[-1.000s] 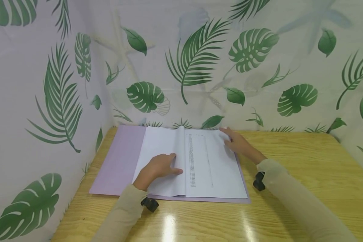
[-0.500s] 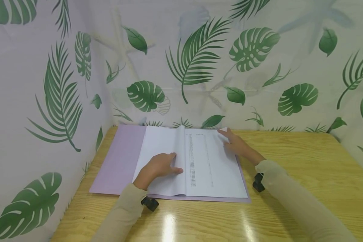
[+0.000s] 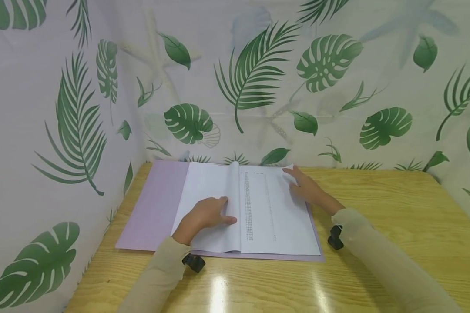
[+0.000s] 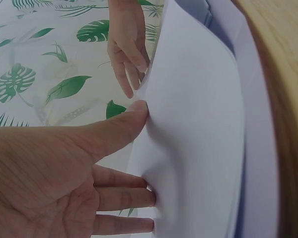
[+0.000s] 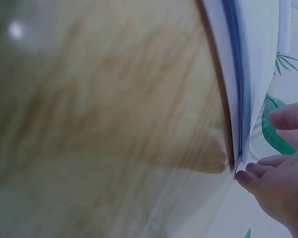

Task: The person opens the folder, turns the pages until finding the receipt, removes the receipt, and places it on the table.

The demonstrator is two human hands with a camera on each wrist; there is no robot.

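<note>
An open document folder with a light purple cover [image 3: 156, 204] lies on the table, with white sheets inside. My left hand [image 3: 205, 213] rests on the left page [image 3: 207, 174] near the fold, its thumb and fingers spread and pressing the paper. In the left wrist view those fingertips [image 4: 139, 109] touch the white sheet. My right hand [image 3: 307, 187] is at the upper right corner of the printed right page [image 3: 274, 217]. Its fingertips [image 5: 244, 179] touch the corner of the sheets, with the thumb apart from them. The page corner looks slightly raised there.
The wooden table [image 3: 395, 217] extends to the right of the folder and in front of it. A leaf-patterned sheet [image 3: 258, 130] covers the wall right behind the folder and on the left side. A small black device [image 3: 335, 237] sits on each wrist.
The right fingers have shifted slightly at the upper right page corner, and the corner tip shows a little more beside them. The left hand stays in the same place.
</note>
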